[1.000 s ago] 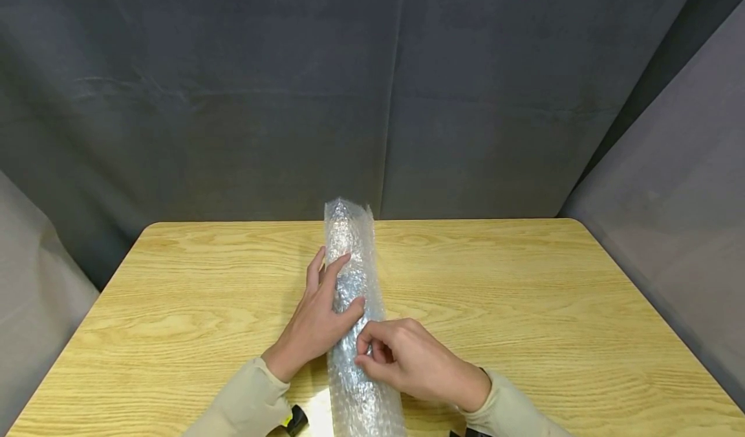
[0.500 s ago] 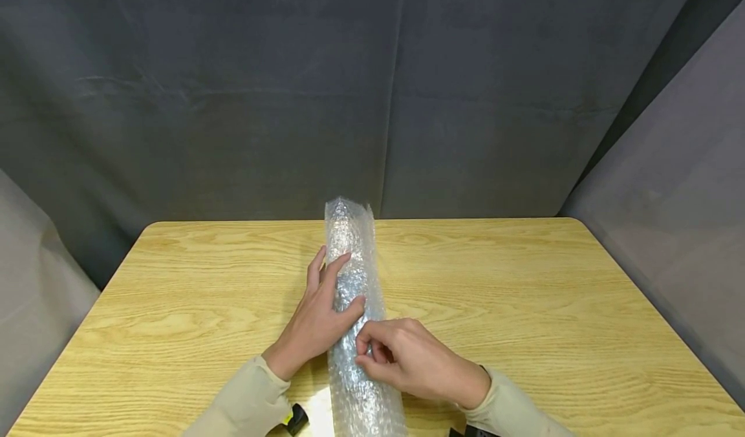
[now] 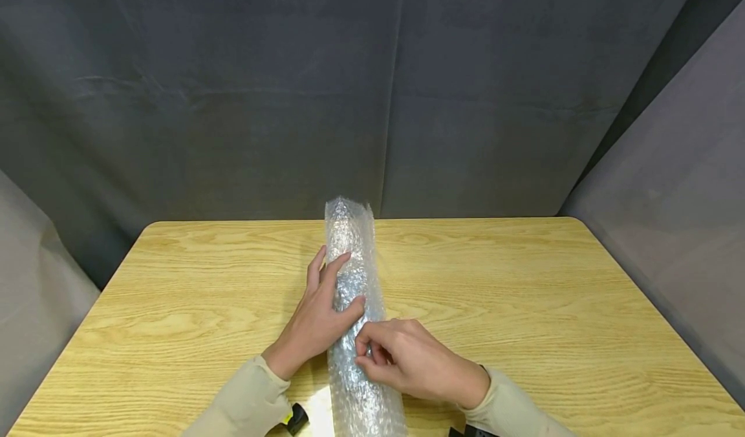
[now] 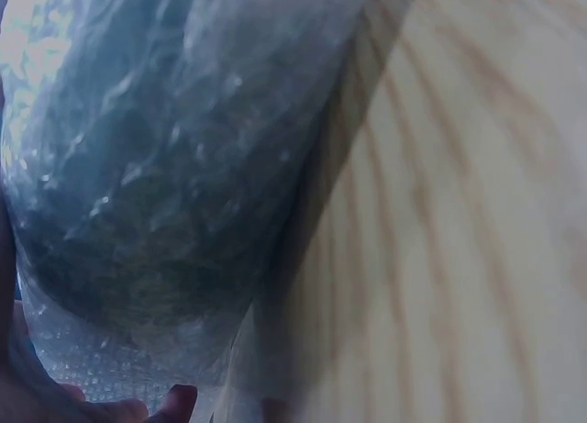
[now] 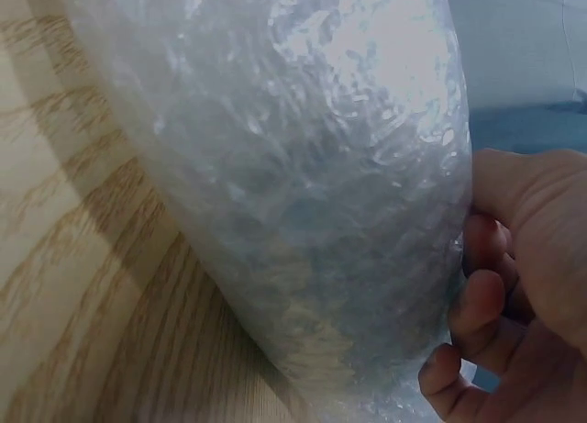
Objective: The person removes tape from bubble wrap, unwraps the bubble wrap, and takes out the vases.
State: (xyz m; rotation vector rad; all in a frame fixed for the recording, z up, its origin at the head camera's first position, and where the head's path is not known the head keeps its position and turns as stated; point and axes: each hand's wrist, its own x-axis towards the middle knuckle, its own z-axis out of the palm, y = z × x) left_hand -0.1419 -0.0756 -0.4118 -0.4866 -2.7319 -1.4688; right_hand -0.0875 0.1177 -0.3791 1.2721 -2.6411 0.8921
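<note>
A long bundle of clear bubble wrap (image 3: 355, 275) lies on the wooden table, running away from the person. Something bluish and dark shows blurrily through the wrap (image 4: 138, 184) in the left wrist view; its kind cannot be made out. My left hand (image 3: 317, 317) rests on the bundle's left side, fingers spread and thumb extended on top. Lower down, my right hand (image 3: 410, 359) has curled fingers, with thumb and index fingertip close together at the wrap's surface, pinching it. In the right wrist view, curled fingers (image 5: 477, 304) touch the bubble wrap's side.
The wooden table (image 3: 524, 295) extends to both sides of the bundle. A dark grey curtain (image 3: 262, 101) hangs behind it, and paler cloth (image 3: 669, 185) hangs at the right. Black straps (image 3: 297, 419) show by the sleeves. The bundle's near end runs out of the head view.
</note>
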